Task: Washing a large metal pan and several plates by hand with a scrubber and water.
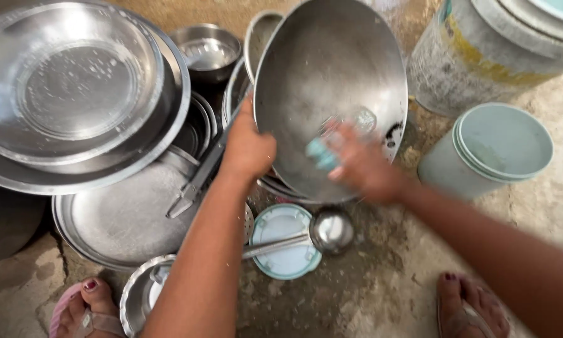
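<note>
Big round steel bowl (328,94) tipped up on its edge, in the middle of the wet ground, open side facing up toward the camera. Held at the left rim by the left hand (247,147), fingers curled tight over the edge, thumb side out. Rubbed on the inside by the right hand (363,166), blurred, fingers pinched on a small pale blue scrub pad (322,153) pressed to the bowl's inner wall. Looks stiff and hard, not bendy at all. Probably not very heavy for its size, since thin metal, but wide and clumsy for one hand. Wet and shiny, with little drops on it, so likely slippery. Best grabbed at the rim, where fingers can hook over, not on the smooth round side. Not easy to break, but loud and likely to dent if dropped on the hard ground. Close by on the left, a stack of steel plates (75,94). Just below the bowl, a steel ladle (328,230) lying across a pale blue lid (284,260). To the right, a pale blue tub (488,150) with its lid on, well apart from the hands. Two feet in sandals at the bottom corners.
</note>
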